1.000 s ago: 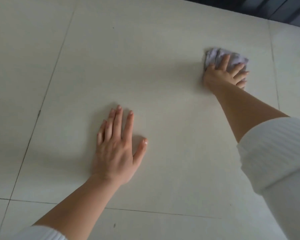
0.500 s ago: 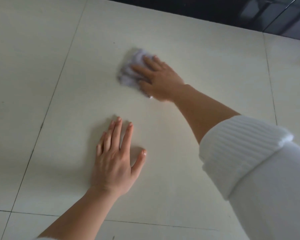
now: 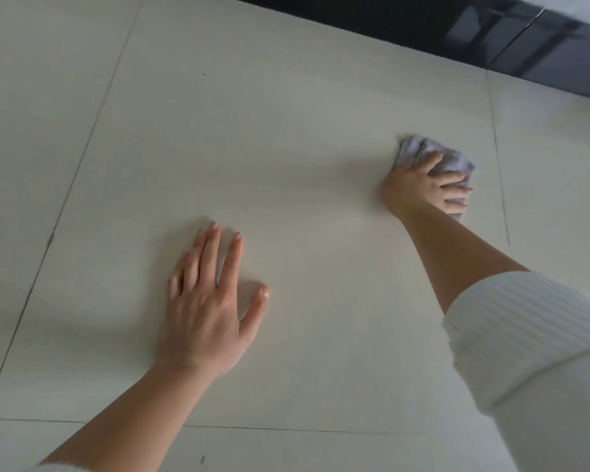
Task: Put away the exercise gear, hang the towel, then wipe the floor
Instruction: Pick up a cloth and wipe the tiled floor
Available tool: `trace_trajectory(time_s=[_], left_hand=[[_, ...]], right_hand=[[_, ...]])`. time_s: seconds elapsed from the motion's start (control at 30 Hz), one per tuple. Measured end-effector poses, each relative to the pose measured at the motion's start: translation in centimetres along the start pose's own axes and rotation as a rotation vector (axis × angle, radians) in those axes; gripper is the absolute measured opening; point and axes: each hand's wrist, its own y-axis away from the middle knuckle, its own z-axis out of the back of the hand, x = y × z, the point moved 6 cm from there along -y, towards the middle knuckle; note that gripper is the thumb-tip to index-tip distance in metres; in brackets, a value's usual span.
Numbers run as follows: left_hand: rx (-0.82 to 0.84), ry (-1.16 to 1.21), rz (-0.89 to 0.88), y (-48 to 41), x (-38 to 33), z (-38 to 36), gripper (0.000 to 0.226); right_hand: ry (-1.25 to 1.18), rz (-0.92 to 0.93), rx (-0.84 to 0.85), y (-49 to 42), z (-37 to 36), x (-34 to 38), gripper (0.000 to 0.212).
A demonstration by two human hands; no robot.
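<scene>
From the head view, the person leans over a pale tiled floor point(image 3: 286, 131) with both hands down on it. The left hand point(image 3: 205, 301) lies flat, fingers straight and thumb spread, holding nothing; it looks to be a prop for the body's weight. The right hand point(image 3: 423, 185) is stretched out at the end of a bare forearm, well apart from the left, and its splayed fingers press down on a crumpled pale grey cloth point(image 3: 450, 161) rather than curling round it. The cloth sits on the floor under and beyond those fingers, just short of a grout line point(image 3: 498, 158) and not far from the dark glossy base point(image 3: 491, 39) that runs along the far edge. A white ribbed sleeve point(image 3: 525, 335) is pushed up the right arm. No exercise gear or towel shows here, so the wiping seems to be the step in hand. To do it well, I would judge that the palm should bear evenly on the cloth so it does not bunch or slip out from under the fingers. Strokes should overlap across the tile and carry over the grout lines. A small dark speck point(image 3: 204, 74) far out on the left also wants a pass. The propping hand should shift to dry ground as the wiped patch grows.
</scene>
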Motion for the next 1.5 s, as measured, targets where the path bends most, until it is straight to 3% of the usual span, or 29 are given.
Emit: trace_trajectory(time_s=[0.1, 0.3, 0.5, 0.6, 0.73, 0.93, 1.0, 1.17, 1.37, 1.5], left_hand=[[0.003, 0.000, 0.002, 0.0, 0.1, -0.1, 0.073], [-0.002, 0.018, 0.010, 0.0, 0.1, -0.1, 0.074], [-0.031, 0.049, -0.002, 0.0, 0.3, -0.1, 0.074], [-0.031, 0.046, -0.005, 0.1, 0.3, -0.2, 0.074], [-0.021, 0.032, -0.003, 0.1, 0.3, -0.3, 0.075], [-0.031, 0.043, -0.009, 0.1, 0.2, -0.2, 0.074], [-0.032, 0.046, -0.010, 0.1, 0.2, -0.1, 0.074], [-0.044, 0.060, -0.010, 0.0, 0.1, 0.0, 0.074], [-0.066, 0.057, -0.031, 0.1, 0.1, 0.1, 0.074], [-0.078, 0.060, -0.037, 0.2, 0.1, 0.0, 0.074]], right_hand=[[-0.001, 0.207, -0.028, 3.8, -1.4, 2.9, 0.056], [0.036, 0.923, 0.103, 12.4, -3.4, 8.1, 0.051], [0.135, 1.323, 0.082, 13.9, -3.4, 1.3, 0.048], [0.141, 1.232, 0.011, 10.3, -2.7, -4.5, 0.054], [0.066, 0.767, -0.075, 4.9, -1.0, -10.7, 0.055], [-0.010, 0.306, 0.010, 2.0, -0.8, -8.1, 0.054], [-0.008, 0.338, 0.039, 2.7, -1.1, -5.2, 0.056], [-0.007, 0.750, -0.036, 9.8, -2.9, -1.1, 0.053], [0.103, 1.147, 0.049, 16.6, -4.5, -7.1, 0.052], [0.145, 1.119, 0.004, 15.9, -4.8, -14.2, 0.052]])
